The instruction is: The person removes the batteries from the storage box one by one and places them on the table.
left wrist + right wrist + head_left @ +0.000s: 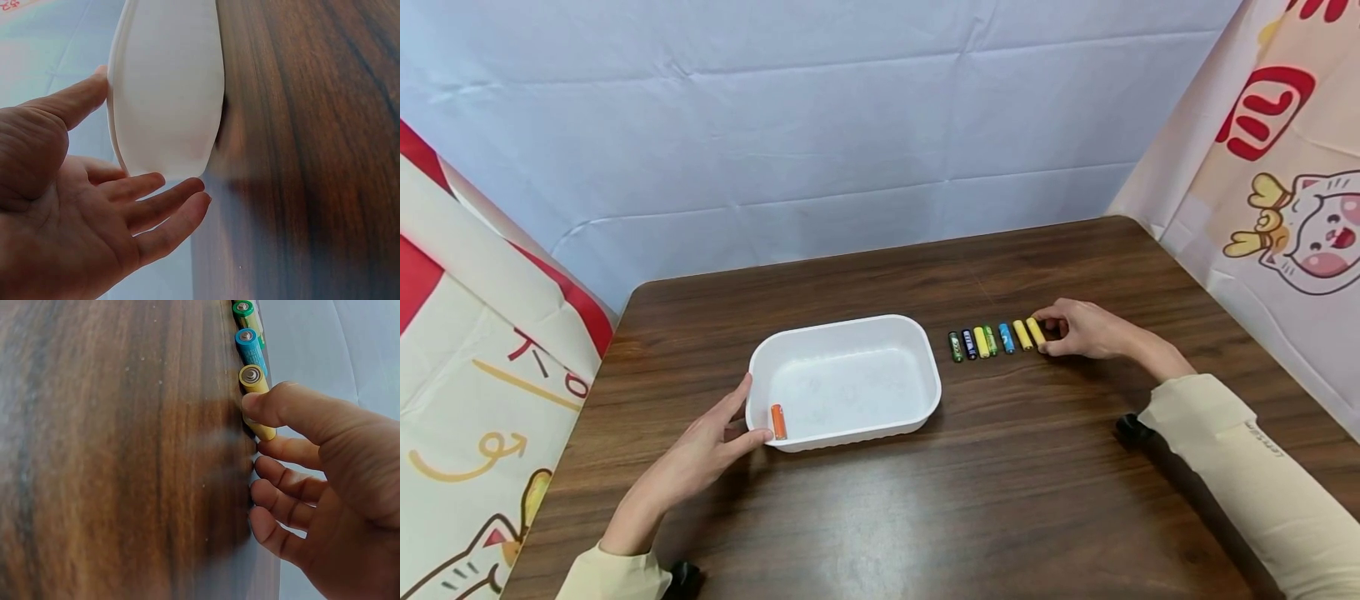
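Note:
A white plastic tub [850,387] stands on the table with an orange battery [778,422] inside at its near left corner. My left hand [703,446] rests at that end of the tub. In the left wrist view its thumb touches the rim and its relaxed fingers lie against the end wall. Right of the tub, several batteries lie in a row. With thumb and index finger, my right hand [1078,329] pinches the yellow battery [1035,331] at the row's right end. Beside it lie another yellow battery [1022,335] and a blue battery [1006,338].
Farther left in the row are a yellow battery [981,342], a green one [991,340], a dark blue one [969,344] and a dark green one [955,347]. The brown wooden table [880,517] ends at a pale cloth backdrop [820,125]. Printed cloths hang at both sides.

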Demonstrator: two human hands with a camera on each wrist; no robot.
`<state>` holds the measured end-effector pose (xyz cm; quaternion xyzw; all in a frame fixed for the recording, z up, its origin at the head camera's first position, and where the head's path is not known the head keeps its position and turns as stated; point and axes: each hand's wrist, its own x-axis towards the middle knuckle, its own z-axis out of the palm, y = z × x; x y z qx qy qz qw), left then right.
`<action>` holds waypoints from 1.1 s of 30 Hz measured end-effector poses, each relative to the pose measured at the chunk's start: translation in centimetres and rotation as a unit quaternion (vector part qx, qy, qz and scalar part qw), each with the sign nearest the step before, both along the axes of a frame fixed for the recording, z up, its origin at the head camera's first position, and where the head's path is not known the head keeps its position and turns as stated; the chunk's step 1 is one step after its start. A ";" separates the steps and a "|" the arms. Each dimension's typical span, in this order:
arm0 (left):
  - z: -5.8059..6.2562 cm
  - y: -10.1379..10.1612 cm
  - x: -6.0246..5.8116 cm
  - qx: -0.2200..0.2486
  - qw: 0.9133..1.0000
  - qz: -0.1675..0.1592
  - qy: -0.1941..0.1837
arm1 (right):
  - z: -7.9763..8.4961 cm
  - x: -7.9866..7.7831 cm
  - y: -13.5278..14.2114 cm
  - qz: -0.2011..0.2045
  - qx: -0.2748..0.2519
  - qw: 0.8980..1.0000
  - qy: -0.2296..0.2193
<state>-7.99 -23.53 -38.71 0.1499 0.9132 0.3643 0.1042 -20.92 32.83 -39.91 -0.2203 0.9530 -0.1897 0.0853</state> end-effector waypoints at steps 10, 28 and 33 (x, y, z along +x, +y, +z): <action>0.0 0.0 0.1 -0.001 1.000 0.000 0.002 | 0.0 0.1 0.1 -0.007 -0.004 1.000 -0.013; 0.1 0.0 0.0 -0.004 1.000 -0.002 -0.001 | 1.5 0.8 -1.2 -0.012 -0.049 0.998 0.045; 0.1 -0.1 0.0 -0.007 1.000 -0.001 0.001 | 2.7 1.3 -4.4 0.016 -0.098 0.991 0.091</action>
